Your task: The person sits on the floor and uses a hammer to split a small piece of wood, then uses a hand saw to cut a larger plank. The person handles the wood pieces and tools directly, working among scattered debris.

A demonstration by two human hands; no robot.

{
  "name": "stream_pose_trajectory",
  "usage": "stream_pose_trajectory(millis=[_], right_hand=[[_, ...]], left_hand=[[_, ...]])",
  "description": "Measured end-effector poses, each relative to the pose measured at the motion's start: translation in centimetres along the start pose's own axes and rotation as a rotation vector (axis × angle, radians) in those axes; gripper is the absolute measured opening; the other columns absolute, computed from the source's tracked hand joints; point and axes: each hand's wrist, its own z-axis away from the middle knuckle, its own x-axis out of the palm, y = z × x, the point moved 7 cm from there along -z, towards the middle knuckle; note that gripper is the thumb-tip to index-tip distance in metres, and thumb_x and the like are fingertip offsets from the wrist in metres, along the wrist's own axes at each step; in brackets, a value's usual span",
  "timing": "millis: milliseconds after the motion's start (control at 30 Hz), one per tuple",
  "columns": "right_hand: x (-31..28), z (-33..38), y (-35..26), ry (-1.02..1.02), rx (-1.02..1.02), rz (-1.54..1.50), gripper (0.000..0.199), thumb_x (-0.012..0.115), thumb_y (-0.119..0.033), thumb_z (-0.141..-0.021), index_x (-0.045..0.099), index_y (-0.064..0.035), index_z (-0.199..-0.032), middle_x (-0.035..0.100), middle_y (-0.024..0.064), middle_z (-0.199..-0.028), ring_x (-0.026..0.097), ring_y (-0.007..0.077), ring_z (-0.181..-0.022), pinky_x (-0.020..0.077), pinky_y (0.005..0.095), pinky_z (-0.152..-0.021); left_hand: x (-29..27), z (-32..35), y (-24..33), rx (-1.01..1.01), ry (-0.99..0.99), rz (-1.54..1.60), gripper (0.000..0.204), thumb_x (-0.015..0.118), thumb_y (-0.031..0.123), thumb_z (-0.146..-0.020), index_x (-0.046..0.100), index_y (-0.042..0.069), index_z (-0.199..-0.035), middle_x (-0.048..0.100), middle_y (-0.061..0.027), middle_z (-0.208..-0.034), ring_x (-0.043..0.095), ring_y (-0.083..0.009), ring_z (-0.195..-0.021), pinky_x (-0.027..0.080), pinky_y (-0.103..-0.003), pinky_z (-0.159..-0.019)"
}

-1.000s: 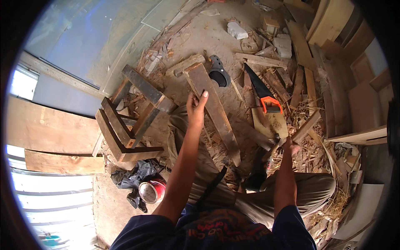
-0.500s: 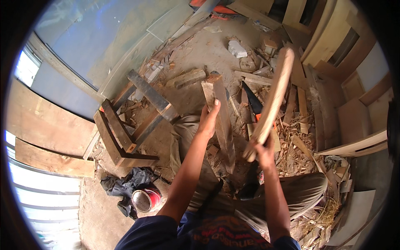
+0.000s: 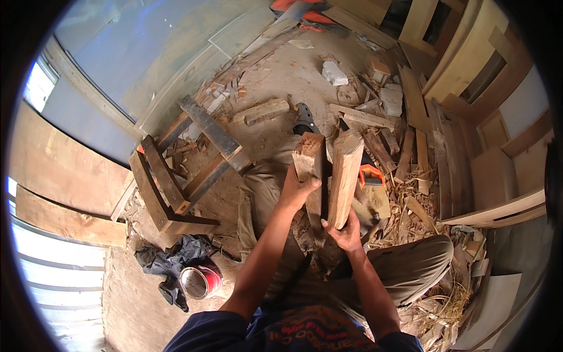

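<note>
My left hand (image 3: 301,189) is closed round a squared, darker wooden post (image 3: 315,170), its rough end grain turned up and away from me. Beside it, my right hand (image 3: 345,233) grips the near end of a paler wooden post (image 3: 346,176). The two pieces stand nearly side by side over my lap, with a narrow gap at their far ends. A saw with an orange handle (image 3: 372,175) lies just right of the pale post, its blade partly hidden behind the wood.
A dark-edged wooden frame (image 3: 205,126) stands on the floor at left. Near it are a red tin (image 3: 202,281) and black cloth (image 3: 170,261). Wood shavings (image 3: 387,234) and offcuts cover the ground at right, before leaning wooden panels (image 3: 498,170). A white block (image 3: 334,73) lies farther off.
The pale post has swung left and down from its raised slant to stand beside the darker one. My left hand's post has tipped, its far end lower and nearer. My shoe now shows.
</note>
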Motion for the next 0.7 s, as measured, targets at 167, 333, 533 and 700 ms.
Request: stream_pose_trajectory(millis=[167,333,533,700], right_hand=[[0.2,0.8,1.2,-0.083,-0.012,0.144,0.056,0.083,-0.014,-0.079,0.050,0.0024,-0.122,0.066,0.0159,-0.109,0.065,0.0224,-0.101,0.0514,0.0358,-0.090],[0.5,1.2,0.9,-0.091,-0.070,0.140,0.063,0.082,-0.014,-0.080,0.046,0.0020,-0.128,0.067,0.0182,-0.112,0.067,0.0259,-0.107,0.0525,0.0381,-0.091],[1.1,0.9,0.4,-0.199,0.001,0.148,0.071,0.080,-0.015,-0.082,0.038,0.0037,-0.136,0.064,0.0214,-0.123,0.062,0.0295,-0.118,0.0502,0.0388,-0.097],[1.6,0.7,0.5,-0.233,0.042,0.124,0.073,0.078,-0.014,-0.083,0.034,0.0081,-0.137,0.061,0.0218,-0.127,0.060,0.0297,-0.121,0.0488,0.0385,-0.099]], left_hand=[[0.0,1.2,-0.2,0.033,0.009,0.040,0.092,0.093,0.035,-0.067,0.045,-0.003,-0.136,0.059,-0.0127,-0.123,0.058,-0.0211,-0.113,0.047,-0.036,-0.096],[0.7,1.6,0.6,0.002,-0.099,0.171,0.090,0.096,0.019,-0.060,0.049,-0.003,-0.133,0.061,-0.0104,-0.124,0.059,-0.0184,-0.113,0.047,-0.035,-0.097],[0.0,1.7,0.4,-0.042,-0.103,0.170,0.099,0.098,0.014,-0.052,0.047,-0.004,-0.136,0.060,-0.0096,-0.128,0.058,-0.0178,-0.115,0.045,-0.034,-0.100],[-0.5,1.4,-0.7,-0.067,-0.150,0.119,0.108,0.099,0.011,-0.045,0.045,-0.003,-0.137,0.057,-0.0098,-0.132,0.054,-0.0188,-0.119,0.041,-0.035,-0.104]])
